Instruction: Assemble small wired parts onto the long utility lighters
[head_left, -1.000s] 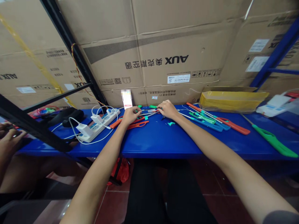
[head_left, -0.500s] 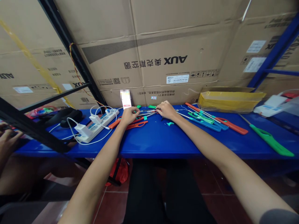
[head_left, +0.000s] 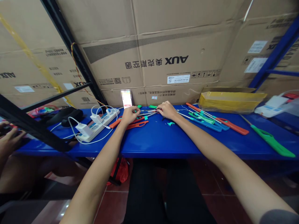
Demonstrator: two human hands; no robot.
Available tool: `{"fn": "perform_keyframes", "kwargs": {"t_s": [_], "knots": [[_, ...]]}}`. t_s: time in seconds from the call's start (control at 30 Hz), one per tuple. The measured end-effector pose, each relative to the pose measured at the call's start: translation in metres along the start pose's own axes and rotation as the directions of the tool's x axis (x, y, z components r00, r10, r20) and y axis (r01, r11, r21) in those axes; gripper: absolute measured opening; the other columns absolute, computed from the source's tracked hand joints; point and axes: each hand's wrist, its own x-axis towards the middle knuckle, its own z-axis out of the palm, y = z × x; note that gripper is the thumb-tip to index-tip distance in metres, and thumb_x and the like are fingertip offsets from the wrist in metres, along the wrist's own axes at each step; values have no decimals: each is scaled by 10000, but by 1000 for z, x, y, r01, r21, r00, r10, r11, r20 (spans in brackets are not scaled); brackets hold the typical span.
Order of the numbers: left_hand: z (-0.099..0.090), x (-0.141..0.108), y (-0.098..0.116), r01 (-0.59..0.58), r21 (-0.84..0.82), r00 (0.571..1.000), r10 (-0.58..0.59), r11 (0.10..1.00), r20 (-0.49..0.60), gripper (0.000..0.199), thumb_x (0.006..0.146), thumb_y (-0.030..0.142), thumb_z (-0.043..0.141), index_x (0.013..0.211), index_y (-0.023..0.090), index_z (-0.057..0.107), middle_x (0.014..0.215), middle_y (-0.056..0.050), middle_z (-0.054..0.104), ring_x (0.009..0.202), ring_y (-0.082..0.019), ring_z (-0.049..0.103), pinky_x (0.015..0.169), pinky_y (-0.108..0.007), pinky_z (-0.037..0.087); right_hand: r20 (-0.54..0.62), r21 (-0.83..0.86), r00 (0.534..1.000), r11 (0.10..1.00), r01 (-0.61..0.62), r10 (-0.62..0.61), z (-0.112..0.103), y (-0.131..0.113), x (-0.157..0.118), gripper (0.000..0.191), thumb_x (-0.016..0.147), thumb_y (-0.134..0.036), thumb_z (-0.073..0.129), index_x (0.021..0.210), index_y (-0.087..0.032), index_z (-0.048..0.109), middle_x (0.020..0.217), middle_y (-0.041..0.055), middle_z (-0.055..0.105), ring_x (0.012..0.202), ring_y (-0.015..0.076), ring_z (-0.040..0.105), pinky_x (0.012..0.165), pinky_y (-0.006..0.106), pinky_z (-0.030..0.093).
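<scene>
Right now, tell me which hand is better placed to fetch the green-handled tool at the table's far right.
Right, I judge: the right hand is nearer the green-handled tool, while the left hand is by the lit phone, farther off. What either hand grips is too small to tell.

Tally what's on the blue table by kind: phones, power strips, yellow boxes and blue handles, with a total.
Phone: 1
Power strip: 1
Yellow box: 1
Blue handles: 2
Total: 5
</scene>
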Motion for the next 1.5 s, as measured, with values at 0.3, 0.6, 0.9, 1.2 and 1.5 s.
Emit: {"fn": "perform_keyframes", "kwargs": {"t_s": [0.3, 0.6, 0.9, 1.2, 1.5], "knots": [[-2, -1, 1, -19, 12, 1000, 19, 1000, -1, 134, 934, 266, 749, 931, 218, 874, 973, -70, 891, 849, -255, 776, 885, -363, 589, 3, -1, 1000, 1000, 10, -10, 2, 3, 1, 294, 1169, -249, 642, 1251, -244, 924, 1298, 124, 898, 1206, 323, 736, 1144, 466, 414], [-4, 1, -1, -17, 2, 1000, 17, 1000, -10, 144, 938, 299, 752, 922, 222, 873, 939, -73, 878, 842, -261, 768, 865, -370, 593, -25, 8, 1000, 1000, 14, -13, 2, 4, 0, 273, 1150, -224, 658, 1207, -244, 924, 1256, 120, 903, 1175, 324, 740, 1133, 473, 443], [4, 2, -2, -35, -18, 999, 35, 999, 17, 160, 933, 319, 715, 906, 228, 844, 964, -79, 874, 838, -256, 761, 852, -377, 597, -55, 34, 998, 999, -27, 28, 2, 13, -3, 272, 1142, -226, 660, 1224, -239, 919, 1232, 120, 902, 1150, 316, 748, 1122, 466, 465], [6, 1, -2, -30, -22, 999, 31, 999, 34, 177, 956, 328, 704, 945, 225, 848, 1033, -96, 887, 891, -270, 777, 896, -384, 612, -28, 26, 1000, 1000, 15, -14, 3, 5, 0, 282, 1150, -238, 655, 1225, -240, 927, 1268, 123, 902, 1175, 326, 741, 1136, 479, 448], [5, 2, -3, -40, -10, 998, 40, 999, 48, 179, 954, 330, 716, 941, 224, 860, 1005, -97, 881, 855, -271, 771, 872, -378, 604, -31, 19, 999, 1000, 14, -14, 2, 6, 0, 289, 1156, -284, 668, 1270, -249, 932, 1241, 142, 902, 1150, 341, 756, 1137, 504, 467]]}}
